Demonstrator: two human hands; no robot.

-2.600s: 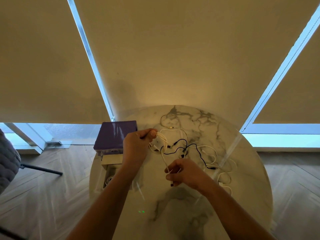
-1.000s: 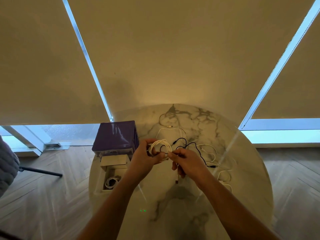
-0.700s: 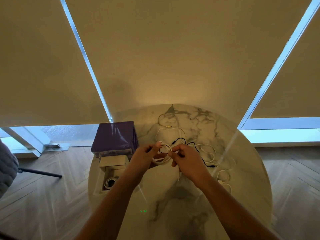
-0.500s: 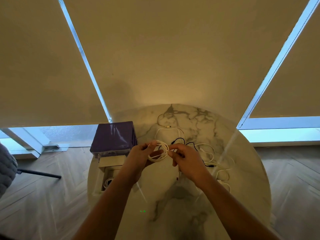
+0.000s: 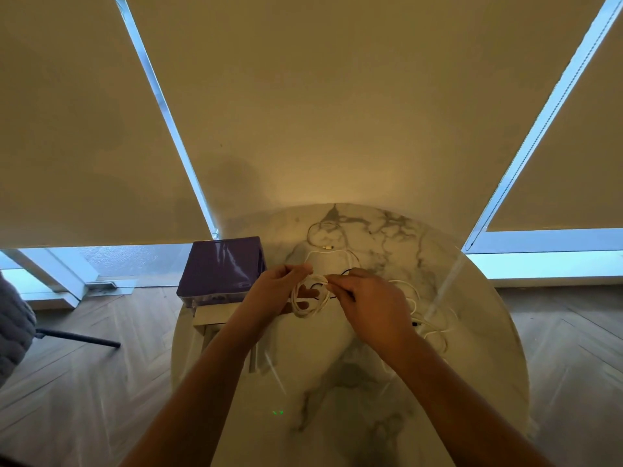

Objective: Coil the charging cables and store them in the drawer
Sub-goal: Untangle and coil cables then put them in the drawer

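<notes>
Pinching our white cable coil (image 5: 310, 299) with both hands' fingers (image 5: 300, 269), we read no labels; loose cables (image 5: 426, 323) crowd the tabletop (image 5: 472, 382) beside a purple drawer box (image 5: 222, 266).

I see a round marble table (image 5: 472, 382), white with grey veins, its far edge against beige roller blinds (image 5: 337, 106). Bright strips of window (image 5: 553, 241) show below them. Herringbone wood floor (image 5: 84, 382) on both sides. At far left, a grey quilted chair (image 5: 13, 332) with a dark leg.
</notes>
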